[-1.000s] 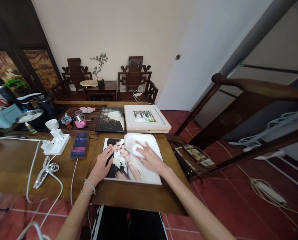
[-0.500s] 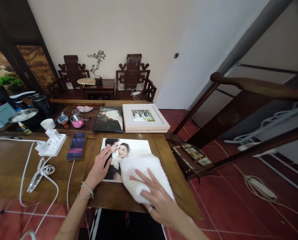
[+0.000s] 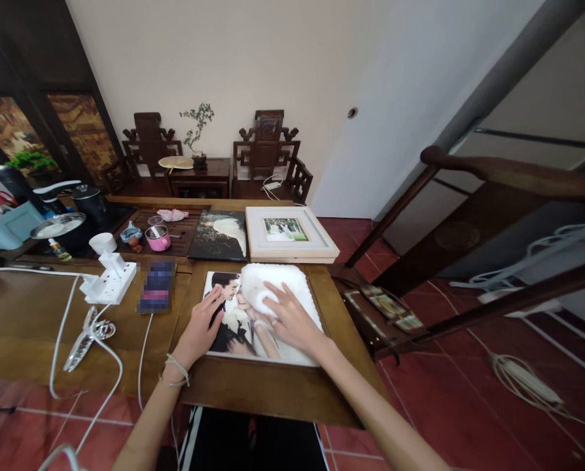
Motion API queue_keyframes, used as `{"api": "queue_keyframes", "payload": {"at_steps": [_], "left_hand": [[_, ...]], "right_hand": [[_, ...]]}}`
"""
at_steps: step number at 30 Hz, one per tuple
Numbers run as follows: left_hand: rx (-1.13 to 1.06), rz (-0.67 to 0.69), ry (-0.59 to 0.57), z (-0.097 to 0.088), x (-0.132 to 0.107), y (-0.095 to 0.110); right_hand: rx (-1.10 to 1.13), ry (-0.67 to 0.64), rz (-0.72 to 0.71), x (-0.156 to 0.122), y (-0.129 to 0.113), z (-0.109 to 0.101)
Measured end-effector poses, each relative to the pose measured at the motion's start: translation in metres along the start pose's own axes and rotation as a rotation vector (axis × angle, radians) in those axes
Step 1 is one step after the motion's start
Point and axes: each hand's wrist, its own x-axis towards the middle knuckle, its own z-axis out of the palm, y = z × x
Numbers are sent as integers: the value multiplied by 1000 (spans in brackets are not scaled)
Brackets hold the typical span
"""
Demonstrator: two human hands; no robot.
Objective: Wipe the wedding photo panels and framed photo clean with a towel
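Note:
A large photo print (image 3: 233,330) of a couple lies flat on the wooden table (image 3: 22,314) in front of me. My left hand (image 3: 201,327) rests flat on its left edge, fingers spread. My right hand (image 3: 288,318) presses a white cloth (image 3: 277,281) against the upper right part of the print, fingers stretched out over it. The cloth covers the print's far right corner.
Behind the print lie a dark photo panel (image 3: 218,234) and a white framed photo (image 3: 288,233). A phone (image 3: 156,286), a white power strip (image 3: 110,281) and cables sit to the left, with a pink cup (image 3: 157,238) and kitchenware beyond. A wooden railing (image 3: 493,176) stands at right.
My right hand pulled the cloth down to the print's near edge half a second ago, then pushed it back up to the far right part. My left hand stayed on the left edge.

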Motion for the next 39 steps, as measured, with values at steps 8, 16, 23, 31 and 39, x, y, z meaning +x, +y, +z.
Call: {"api": "queue_keyframes", "payload": {"at_steps": [8,16,23,31,39], "left_hand": [[-11,-2,13,3,0,-1],[-22,6,18,1,0,-2],[-14,-15,84,3,1,-4],[-25,7,106,8,5,-10],[-50,56,66,5,12,-16]], "right_hand": [[53,-49,-162,-79,-62,-7],[64,-48,-50,-22,-18,-6],[36,12,20,13,-7,2],[71,-54,-120,-68,-65,-7],[46,-35,0,-23,-36,-8]]}}
